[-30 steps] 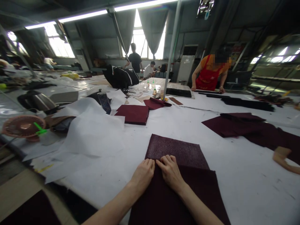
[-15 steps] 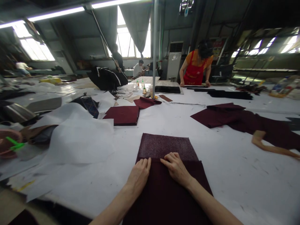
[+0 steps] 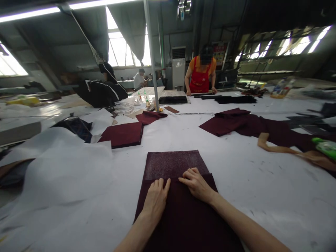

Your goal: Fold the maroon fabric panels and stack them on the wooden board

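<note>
A dark maroon fabric piece [image 3: 183, 220] lies on the white table [image 3: 262, 185] in front of me, over a lighter speckled maroon panel [image 3: 172, 162] that sticks out beyond it. My left hand [image 3: 155, 201] lies flat on the dark fabric near its far edge, fingers stretched out. My right hand [image 3: 196, 184] rests beside it at the same edge, fingers slightly bent and pressing on the cloth. Neither hand holds anything.
A stack of maroon panels [image 3: 123, 134] sits to the far left, more maroon cloth [image 3: 244, 122] to the far right. White paper sheets [image 3: 60, 171] cover the left side. A tan strip [image 3: 283, 149] and a green bottle [image 3: 325, 147] lie right. A person in a red apron [image 3: 200, 78] works across the table.
The view has swung to the right. My hands have moved slightly apart along the fabric's far edge, and still press on it.
</note>
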Tool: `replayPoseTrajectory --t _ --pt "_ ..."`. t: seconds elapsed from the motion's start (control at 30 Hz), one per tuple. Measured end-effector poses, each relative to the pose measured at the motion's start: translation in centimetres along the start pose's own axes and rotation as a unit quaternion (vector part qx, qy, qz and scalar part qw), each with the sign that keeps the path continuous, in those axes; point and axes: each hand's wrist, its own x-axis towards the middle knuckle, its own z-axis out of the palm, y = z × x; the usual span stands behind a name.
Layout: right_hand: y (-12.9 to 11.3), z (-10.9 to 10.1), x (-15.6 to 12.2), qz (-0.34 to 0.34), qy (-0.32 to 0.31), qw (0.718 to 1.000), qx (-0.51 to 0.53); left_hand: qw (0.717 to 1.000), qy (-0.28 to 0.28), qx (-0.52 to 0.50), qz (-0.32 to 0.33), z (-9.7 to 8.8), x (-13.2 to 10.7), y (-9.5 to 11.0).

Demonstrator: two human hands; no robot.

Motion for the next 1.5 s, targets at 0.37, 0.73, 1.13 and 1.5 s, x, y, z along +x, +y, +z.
replayPoseTrajectory --t 0.37,0.73,1.13,1.5 --pt "1.8 -1.5 -2.3 0.008 -0.009 1.0 -0.016 0.999 0.017 0.011 0.035 -0.5 1.4 2.8" --pt "3.9 -3.1 -4.8 0.012 -0.006 0.998 -0.054 0.999 0.011 -0.009 0.034 -1.4 3.5 6.1" --pt "5.4 -4.0 -7.1 0.012 0.002 0.997 -0.071 0.999 0.018 0.0 0.051 -1.7 5.4 9.0" --pt "5.4 -5.1 -7.8 0.001 0.002 0.989 -0.149 0.998 0.013 0.015 0.063 -3.0 6.7 11.2"
